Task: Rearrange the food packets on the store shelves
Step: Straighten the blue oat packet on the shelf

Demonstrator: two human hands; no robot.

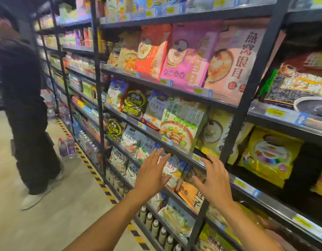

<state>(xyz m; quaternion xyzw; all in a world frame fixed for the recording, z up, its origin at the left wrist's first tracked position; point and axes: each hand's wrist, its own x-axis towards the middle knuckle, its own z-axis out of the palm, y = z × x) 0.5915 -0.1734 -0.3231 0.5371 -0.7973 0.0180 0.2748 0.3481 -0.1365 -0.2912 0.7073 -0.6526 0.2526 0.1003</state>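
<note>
Fingers (pixel 155 156) spread — left hand (pixel 150 177), right hand (pixel 216 182) before packets (pixel 173 170).

Left hand (pixel 153 175) and right hand (pixel 213 180) both flat-fingered, holding nothing, in front of food packets (pixel 176 171) on shelf (pixel 185 156).

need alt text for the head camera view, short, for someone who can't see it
Two open hands, the left hand and right hand, reach with spread fingers toward food packets on dark metal shelving, holding nothing. Colourful packets fill the shelves above and below. A person in dark clothes stands in the aisle at the view's left.
</note>
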